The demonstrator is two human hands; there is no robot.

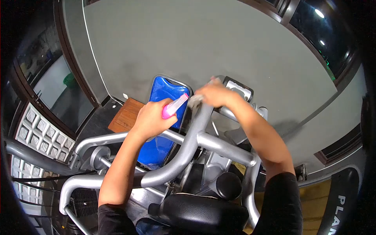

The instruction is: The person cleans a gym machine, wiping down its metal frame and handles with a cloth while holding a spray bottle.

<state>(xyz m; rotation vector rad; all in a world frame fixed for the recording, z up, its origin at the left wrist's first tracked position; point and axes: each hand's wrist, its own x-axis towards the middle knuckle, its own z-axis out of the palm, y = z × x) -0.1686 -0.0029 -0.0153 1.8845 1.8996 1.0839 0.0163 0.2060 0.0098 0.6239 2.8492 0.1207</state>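
My left hand (pixel 154 120) is closed around a pink and whitish spray bottle (pixel 176 105), its pink tip pointing up and to the right. The lower part of the bottle is hidden by my fingers. Farther right, my right hand (pixel 214 95), blurred by motion, presses a greyish cloth (pixel 194 101) against the upper end of a thick silver tube (pixel 203 117). This tube belongs to the frame of a gym machine and curves down toward the left, passing between my two forearms.
A black padded seat (pixel 201 213) and a round black roller (pixel 228 185) lie below my hands. Behind the frame stand a blue chair (pixel 158 89) and a brown wooden board (pixel 126 116). A grey wall (pixel 203 39) rises beyond; a dark panel with white letters (pixel 340 207) is at the right.
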